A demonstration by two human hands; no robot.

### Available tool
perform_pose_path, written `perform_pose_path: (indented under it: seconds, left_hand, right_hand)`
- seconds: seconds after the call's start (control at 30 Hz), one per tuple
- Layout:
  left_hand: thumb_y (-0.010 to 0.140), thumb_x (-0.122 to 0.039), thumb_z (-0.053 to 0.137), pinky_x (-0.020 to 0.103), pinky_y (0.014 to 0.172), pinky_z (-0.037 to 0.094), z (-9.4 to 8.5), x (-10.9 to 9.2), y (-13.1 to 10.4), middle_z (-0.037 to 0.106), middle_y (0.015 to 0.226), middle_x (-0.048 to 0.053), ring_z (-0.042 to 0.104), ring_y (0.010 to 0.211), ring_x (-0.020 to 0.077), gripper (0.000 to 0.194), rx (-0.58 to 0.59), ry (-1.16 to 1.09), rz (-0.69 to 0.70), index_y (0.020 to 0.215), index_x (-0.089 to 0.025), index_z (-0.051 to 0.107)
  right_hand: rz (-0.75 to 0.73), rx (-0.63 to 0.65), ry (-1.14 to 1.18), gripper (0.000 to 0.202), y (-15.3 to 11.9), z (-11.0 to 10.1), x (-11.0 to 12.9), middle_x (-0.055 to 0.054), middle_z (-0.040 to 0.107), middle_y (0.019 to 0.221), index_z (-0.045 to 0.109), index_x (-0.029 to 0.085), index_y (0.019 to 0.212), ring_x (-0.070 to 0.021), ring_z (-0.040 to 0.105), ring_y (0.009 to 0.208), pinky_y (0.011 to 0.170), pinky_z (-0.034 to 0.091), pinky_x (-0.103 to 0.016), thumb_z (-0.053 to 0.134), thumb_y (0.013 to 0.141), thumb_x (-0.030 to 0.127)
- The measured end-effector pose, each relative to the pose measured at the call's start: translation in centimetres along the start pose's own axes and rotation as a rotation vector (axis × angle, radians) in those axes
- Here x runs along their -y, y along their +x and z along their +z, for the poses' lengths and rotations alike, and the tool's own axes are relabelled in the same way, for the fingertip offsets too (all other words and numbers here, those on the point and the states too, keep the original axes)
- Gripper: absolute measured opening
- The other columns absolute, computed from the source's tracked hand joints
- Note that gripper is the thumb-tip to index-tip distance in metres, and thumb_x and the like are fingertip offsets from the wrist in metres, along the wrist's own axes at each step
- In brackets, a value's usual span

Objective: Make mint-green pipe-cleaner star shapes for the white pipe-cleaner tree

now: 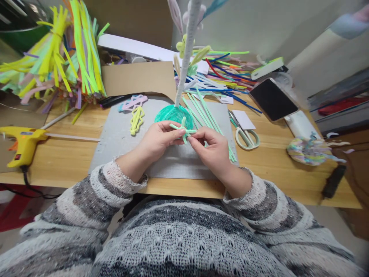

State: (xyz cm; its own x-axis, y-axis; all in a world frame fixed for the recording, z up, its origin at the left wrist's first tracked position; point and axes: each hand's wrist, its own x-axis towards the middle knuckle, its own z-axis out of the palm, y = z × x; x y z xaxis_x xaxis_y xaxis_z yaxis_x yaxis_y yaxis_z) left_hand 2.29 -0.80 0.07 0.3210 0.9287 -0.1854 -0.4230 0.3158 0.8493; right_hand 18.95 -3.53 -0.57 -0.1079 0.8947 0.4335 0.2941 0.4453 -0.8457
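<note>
Between my two hands is a pale green pipe-cleaner shape (184,131) with several short arms spreading from its middle. My left hand (160,140) pinches it from the left with thumb and forefinger. From the other side, the fingertips of my right hand (210,145) grip one of its arms. Just behind them sits a round teal base (170,114) with a white wrapped stem (186,57) rising from it, bearing pastel loops. Loose pale green pipe cleaners (209,115) lie right of the base on a grey mat (115,132).
Yellow and purple zigzag pieces (136,120) lie on the mat's left. A yellow glue gun (24,144) is at far left, below bundled pipe cleaners (57,50). On the right are scissors (245,134), a phone (273,99) and a scrunchie (307,151). Cardboard (138,79) lies behind.
</note>
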Motion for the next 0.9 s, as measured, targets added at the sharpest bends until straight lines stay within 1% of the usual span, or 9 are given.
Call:
perform_pose_path:
  seconds: [0.1, 0.23, 0.37, 0.47, 0.57, 0.67, 0.73, 0.83, 0.9]
  left_hand:
    - [0.057, -0.026, 0.087, 0.024, 0.061, 0.055, 0.1, 0.4, 0.0, 0.066, 0.064, -0.002, 0.062, 0.060, 0.0099, 0.027, -0.058, 0.034, 0.057, 0.071, -0.015, 0.068]
    - [0.056, -0.026, 0.087, 0.025, 0.061, 0.055, 0.1, 0.7, 0.0, 0.065, 0.062, -0.003, 0.062, 0.057, 0.0093, 0.029, -0.087, 0.043, 0.081, 0.072, -0.015, 0.066]
    - [0.058, -0.025, 0.086, 0.026, 0.063, 0.055, 0.2, 0.6, 0.0, 0.067, 0.065, -0.002, 0.062, 0.057, 0.0097, 0.027, -0.101, 0.044, 0.084, 0.072, -0.015, 0.066]
    - [0.059, -0.023, 0.085, 0.025, 0.064, 0.054, 0.2, 0.4, -0.1, 0.067, 0.067, -0.002, 0.063, 0.061, 0.0095, 0.024, -0.075, -0.003, 0.034, 0.072, -0.014, 0.067]
    - [0.060, -0.023, 0.085, 0.023, 0.064, 0.053, 0.1, 0.3, 0.1, 0.067, 0.069, 0.000, 0.062, 0.064, 0.0092, 0.023, -0.012, -0.075, -0.062, 0.072, -0.013, 0.068]
    - [0.061, -0.024, 0.085, 0.022, 0.065, 0.053, -0.1, 0.4, 0.3, 0.065, 0.065, -0.001, 0.061, 0.062, 0.0086, 0.022, 0.032, -0.114, -0.108, 0.068, -0.013, 0.068]
    - [0.060, -0.024, 0.086, 0.023, 0.065, 0.053, -0.2, 0.4, 0.3, 0.064, 0.063, -0.001, 0.060, 0.062, 0.0087, 0.022, 0.029, -0.127, -0.114, 0.067, -0.013, 0.068]
    - [0.059, -0.023, 0.086, 0.024, 0.068, 0.053, -0.3, 0.3, 0.3, 0.066, 0.067, -0.001, 0.062, 0.065, 0.0094, 0.023, 0.002, -0.119, -0.104, 0.069, -0.013, 0.068]
    - [0.059, -0.021, 0.086, 0.023, 0.066, 0.053, -0.3, 0.2, 0.2, 0.067, 0.069, 0.000, 0.063, 0.066, 0.0095, 0.024, -0.017, -0.086, -0.093, 0.071, -0.013, 0.067]
  right_hand:
    - [-0.061, -0.027, -0.100, 0.015, -0.2, 0.0, 0.1, 0.003, 0.056, 0.063, 0.059, 0.020, 0.070, -0.0112, 0.048, 0.058, 0.056, 0.039, -0.027, 0.064, 0.084, 0.022]
    - [-0.203, 0.006, -0.206, 0.013, -0.4, 0.0, 0.2, 0.001, 0.058, 0.065, 0.061, 0.022, 0.074, -0.0124, 0.049, 0.059, 0.058, 0.041, -0.029, 0.061, 0.086, 0.019]
    - [-0.243, 0.035, -0.234, 0.011, -0.4, -0.1, 0.2, 0.000, 0.060, 0.069, 0.062, 0.022, 0.077, -0.0129, 0.051, 0.061, 0.060, 0.041, -0.030, 0.059, 0.087, 0.017]
    - [-0.210, 0.032, -0.190, 0.011, -0.4, -0.1, 0.2, 0.001, 0.057, 0.067, 0.061, 0.021, 0.076, -0.0122, 0.049, 0.060, 0.059, 0.041, -0.029, 0.060, 0.086, 0.016]
    - [-0.102, 0.020, -0.099, 0.011, -0.2, 0.0, 0.1, 0.002, 0.055, 0.066, 0.061, 0.020, 0.074, -0.0115, 0.048, 0.060, 0.058, 0.040, -0.028, 0.061, 0.085, 0.018]
    - [-0.019, 0.031, -0.034, 0.011, -0.1, 0.1, -0.1, 0.002, 0.056, 0.066, 0.061, 0.020, 0.074, -0.0114, 0.049, 0.061, 0.058, 0.039, -0.027, 0.062, 0.085, 0.020]
    - [-0.006, 0.039, -0.020, 0.011, 0.0, 0.1, -0.3, 0.002, 0.056, 0.066, 0.061, 0.020, 0.073, -0.0116, 0.049, 0.062, 0.059, 0.040, -0.027, 0.062, 0.084, 0.020]
    - [0.010, 0.035, -0.004, 0.011, 0.3, -0.1, -0.7, 0.002, 0.056, 0.067, 0.061, 0.020, 0.073, -0.0117, 0.049, 0.062, 0.059, 0.039, -0.027, 0.063, 0.083, 0.022]
    - [0.062, 0.027, 0.055, 0.010, 0.7, -0.3, -1.0, 0.002, 0.056, 0.067, 0.061, 0.020, 0.075, -0.0115, 0.049, 0.061, 0.058, 0.039, -0.027, 0.063, 0.083, 0.026]
